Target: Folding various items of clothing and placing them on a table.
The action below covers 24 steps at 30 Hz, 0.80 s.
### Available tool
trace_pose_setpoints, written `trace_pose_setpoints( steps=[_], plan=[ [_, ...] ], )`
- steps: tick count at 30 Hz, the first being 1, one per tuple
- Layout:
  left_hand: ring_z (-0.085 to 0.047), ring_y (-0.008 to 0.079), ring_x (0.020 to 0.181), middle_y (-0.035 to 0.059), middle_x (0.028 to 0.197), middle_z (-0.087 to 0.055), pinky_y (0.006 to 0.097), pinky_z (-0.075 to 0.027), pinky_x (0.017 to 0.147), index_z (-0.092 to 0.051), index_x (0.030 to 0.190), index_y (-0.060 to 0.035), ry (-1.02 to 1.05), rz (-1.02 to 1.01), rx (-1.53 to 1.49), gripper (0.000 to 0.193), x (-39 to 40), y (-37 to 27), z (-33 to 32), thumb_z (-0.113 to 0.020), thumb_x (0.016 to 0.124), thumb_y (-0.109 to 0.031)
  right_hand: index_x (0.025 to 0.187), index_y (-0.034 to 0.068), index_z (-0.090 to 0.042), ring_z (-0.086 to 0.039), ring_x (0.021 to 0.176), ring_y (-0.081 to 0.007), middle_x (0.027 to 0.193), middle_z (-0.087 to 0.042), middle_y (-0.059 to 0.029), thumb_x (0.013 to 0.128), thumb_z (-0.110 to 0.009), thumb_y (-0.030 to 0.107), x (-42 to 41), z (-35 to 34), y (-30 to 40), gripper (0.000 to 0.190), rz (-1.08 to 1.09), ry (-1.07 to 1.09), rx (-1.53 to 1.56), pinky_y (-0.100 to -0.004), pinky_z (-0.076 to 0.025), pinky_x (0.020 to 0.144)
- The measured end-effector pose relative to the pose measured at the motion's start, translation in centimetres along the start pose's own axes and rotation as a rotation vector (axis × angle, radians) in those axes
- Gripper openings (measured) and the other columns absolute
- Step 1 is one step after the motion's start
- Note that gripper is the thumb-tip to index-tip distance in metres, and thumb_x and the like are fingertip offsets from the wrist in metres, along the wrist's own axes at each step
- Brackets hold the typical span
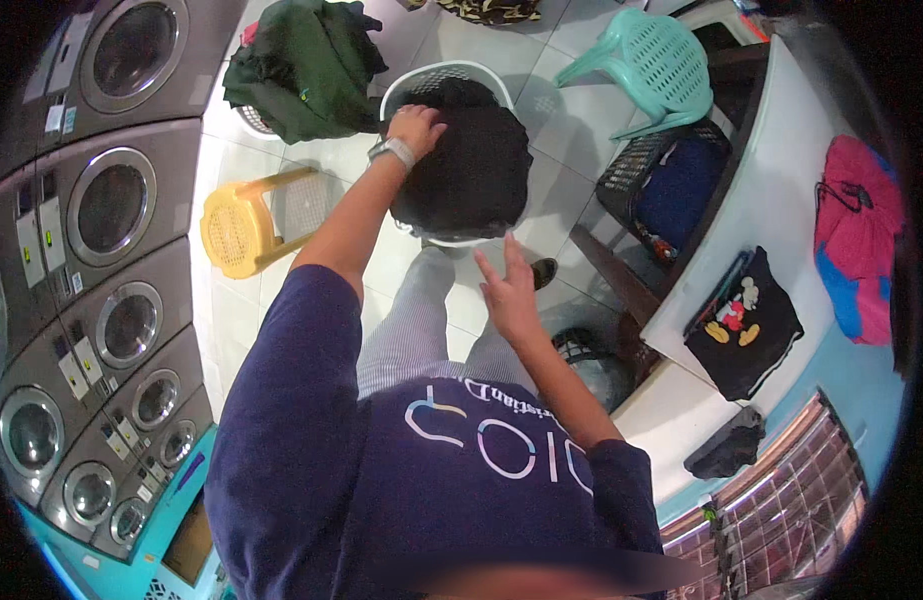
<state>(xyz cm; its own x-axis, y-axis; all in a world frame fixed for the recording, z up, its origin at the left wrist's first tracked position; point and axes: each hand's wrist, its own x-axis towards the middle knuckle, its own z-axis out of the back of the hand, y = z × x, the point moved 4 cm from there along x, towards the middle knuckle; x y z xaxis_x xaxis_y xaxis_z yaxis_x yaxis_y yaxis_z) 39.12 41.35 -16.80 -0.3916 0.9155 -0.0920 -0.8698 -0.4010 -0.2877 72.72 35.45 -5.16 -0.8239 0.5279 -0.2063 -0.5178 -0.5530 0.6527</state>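
Observation:
A white plastic laundry basket (461, 71) stands on the tiled floor before me, with black cloth (465, 169) heaped over it. My left hand (416, 131), with a watch on its wrist, rests on the upper left of the cloth, fingers bent; whether it grips the fabric cannot be told. Below the basket's near right edge, my right hand (510, 289) has its fingers spread and holds nothing. A dark green garment (304, 71) lies heaped over another basket to the upper left.
A yellow stool (240, 229) stands left, near stacked front-loading machines (112, 206). To the right are a green plastic chair (667, 67), a dark crate (630, 165) with blue cloth, and a white counter (761, 187) bearing a folded black garment (746, 330) and a pink-and-blue bag (859, 232).

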Motion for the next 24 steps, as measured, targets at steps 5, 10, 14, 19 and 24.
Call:
trace_pose_setpoints(
  steps=[5, 10, 14, 19, 24],
  plan=[
    [-0.047, 0.0341, 0.125, 0.0181, 0.132, -0.053, 0.0409, -0.035, 0.107, -0.055, 0.129, -0.0075, 0.755, 0.183, -0.117, 0.081, 4.6, 2.3, -6.2, -0.057, 0.077, -0.069, 0.140, 0.028, -0.043, -0.021, 0.139, -0.0416, 0.155, -0.016, -0.0167, 0.080, -0.068, 0.021, 4.9, -4.4, 1.5, 0.065, -0.131, 0.038, -0.077, -0.0564, -0.033, 0.102],
    [-0.052, 0.0348, 0.121, 0.0203, 0.131, -0.053, 0.0393, -0.038, 0.104, -0.054, 0.130, -0.0053, 0.859, 0.089, -0.221, 0.088, 6.7, 3.1, -5.2, -0.070, 0.068, -0.066, 0.141, 0.030, -0.041, -0.019, 0.139, -0.0423, 0.156, -0.013, -0.0120, 0.079, -0.070, 0.029, 4.7, -6.0, 0.9, 0.069, -0.203, 0.042, -0.060, -0.0567, -0.033, 0.104],
    [-0.063, 0.0346, 0.097, 0.0163, 0.111, -0.064, 0.0423, -0.049, 0.085, -0.063, 0.117, -0.0115, 0.687, -0.247, -0.401, 0.055, 4.7, -1.3, 1.0, -0.071, 0.075, -0.047, 0.143, 0.031, -0.037, -0.017, 0.140, -0.0418, 0.157, -0.010, -0.0093, 0.079, -0.070, 0.030, 4.5, -7.1, 0.2, 0.072, -0.213, 0.069, -0.106, -0.0592, -0.031, 0.105],
    [-0.065, 0.0302, 0.079, 0.0082, 0.084, -0.062, 0.0417, -0.053, 0.067, -0.064, 0.111, -0.0181, 0.505, -0.672, -0.218, 0.033, -4.4, -9.5, 10.4, -0.066, 0.079, -0.026, 0.144, 0.031, -0.035, -0.020, 0.138, -0.0424, 0.156, -0.013, -0.0109, 0.079, -0.070, 0.031, 4.1, -9.1, -0.5, 0.074, -0.262, 0.142, -0.211, -0.0632, -0.029, 0.104],
    [-0.064, 0.0320, 0.079, 0.0104, 0.086, -0.062, 0.0422, -0.052, 0.067, -0.063, 0.114, -0.0188, 0.488, -0.642, -0.318, 0.035, -2.2, -8.2, 11.0, -0.064, 0.082, -0.033, 0.141, 0.027, -0.041, -0.022, 0.134, -0.0506, 0.153, -0.016, -0.0180, 0.074, -0.075, 0.031, 3.4, -10.3, -1.1, 0.075, -0.241, 0.164, -0.301, -0.0650, -0.031, 0.100]
  ],
)
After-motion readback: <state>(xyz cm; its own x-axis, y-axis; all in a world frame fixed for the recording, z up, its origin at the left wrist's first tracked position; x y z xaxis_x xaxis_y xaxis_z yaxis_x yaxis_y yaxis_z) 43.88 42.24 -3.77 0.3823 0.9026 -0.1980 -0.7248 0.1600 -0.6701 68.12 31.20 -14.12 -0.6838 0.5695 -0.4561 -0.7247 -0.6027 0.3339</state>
